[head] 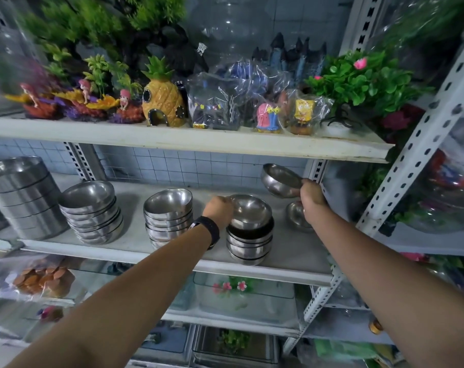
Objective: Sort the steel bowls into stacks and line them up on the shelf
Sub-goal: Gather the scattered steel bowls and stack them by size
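Hands are busy: the left hand (218, 211) grips the top bowl (249, 212) of a stack on the shelf (292, 251). The right hand (311, 197) holds a spare bowl (278, 179) in the air. Lower it straight and slowly, so nothing tips.

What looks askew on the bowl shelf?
The top bowl of the right stack, gripped by the left hand, sits tilted, a dark gap under it. The middle stack nests unevenly. One lone bowl stands unstacked beneath the right hand, which holds a raised bowl.
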